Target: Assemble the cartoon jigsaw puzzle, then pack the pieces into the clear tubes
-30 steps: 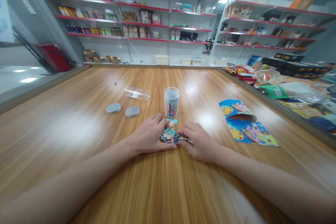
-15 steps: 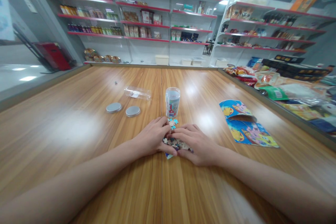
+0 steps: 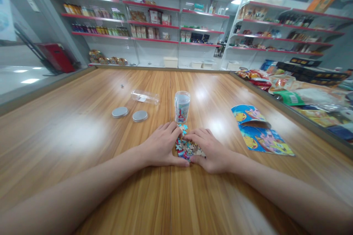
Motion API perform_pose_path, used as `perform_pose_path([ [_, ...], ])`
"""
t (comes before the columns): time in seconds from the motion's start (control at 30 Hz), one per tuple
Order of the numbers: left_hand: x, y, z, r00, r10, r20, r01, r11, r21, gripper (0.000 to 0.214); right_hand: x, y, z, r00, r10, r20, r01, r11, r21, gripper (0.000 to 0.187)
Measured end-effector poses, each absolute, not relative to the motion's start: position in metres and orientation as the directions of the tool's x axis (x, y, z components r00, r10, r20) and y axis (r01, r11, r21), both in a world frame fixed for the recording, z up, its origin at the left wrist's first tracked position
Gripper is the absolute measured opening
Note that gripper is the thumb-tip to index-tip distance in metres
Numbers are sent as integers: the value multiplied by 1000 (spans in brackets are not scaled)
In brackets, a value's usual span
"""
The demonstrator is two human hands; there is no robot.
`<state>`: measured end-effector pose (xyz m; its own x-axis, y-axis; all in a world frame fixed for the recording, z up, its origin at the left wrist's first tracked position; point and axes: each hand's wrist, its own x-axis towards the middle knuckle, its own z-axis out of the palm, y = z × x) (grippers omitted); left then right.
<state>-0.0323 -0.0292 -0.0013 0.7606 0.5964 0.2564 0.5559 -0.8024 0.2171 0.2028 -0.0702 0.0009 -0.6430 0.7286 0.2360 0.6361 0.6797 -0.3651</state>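
Note:
A small heap of coloured puzzle pieces (image 3: 186, 148) lies on the wooden table (image 3: 82, 136) between my hands. My left hand (image 3: 161, 145) cups the heap from the left, fingers together and curved against the pieces. From the right my right hand (image 3: 209, 150) does the same, its fingertips over the pieces. A few loose blue pieces (image 3: 183, 128) lie just beyond my fingers. An upright clear jar (image 3: 181, 107) with a printed label stands right behind them.
An empty clear tube (image 3: 145, 97) lies on its side at the back left, with two round metal lids (image 3: 129, 114) in front of it. Two colourful picture sheets (image 3: 259, 130) lie to the right. Snack packs (image 3: 289, 88) line the right edge; shop shelves stand behind.
Both hands have pushed the pieces together into a tighter heap and shifted slightly to the right. The jar, tube and lids have not moved.

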Motion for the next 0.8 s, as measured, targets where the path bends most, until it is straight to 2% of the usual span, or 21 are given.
perform_pose_path([
  [0.17, -32, -27, -4, 751, 600, 276, 546, -799, 254, 73, 203, -68, -1, -636, 732, 246, 627, 676, -388, 64],
  [0.4, -34, -27, -3, 804, 520, 288, 425, -842, 332, 45, 201, -72, 0, -612, 734, 295, 629, 677, -382, 26],
  [0.5, -33, -26, -4, 812, 503, 297, 396, -848, 351, 40, 202, -72, -1, -614, 724, 313, 612, 688, -389, 20],
  [0.57, -33, -25, -6, 800, 516, 307, 399, -839, 370, 37, 202, -72, -2, -620, 720, 312, 605, 691, -396, 20],
  [0.7, -32, -23, -10, 781, 553, 291, 415, -807, 421, 39, 201, -71, -3, -626, 723, 292, 624, 689, -368, 33],
  [0.8, -33, -24, -11, 793, 546, 268, 390, -794, 466, 38, 201, -71, -3, -629, 728, 273, 635, 683, -360, 32],
])
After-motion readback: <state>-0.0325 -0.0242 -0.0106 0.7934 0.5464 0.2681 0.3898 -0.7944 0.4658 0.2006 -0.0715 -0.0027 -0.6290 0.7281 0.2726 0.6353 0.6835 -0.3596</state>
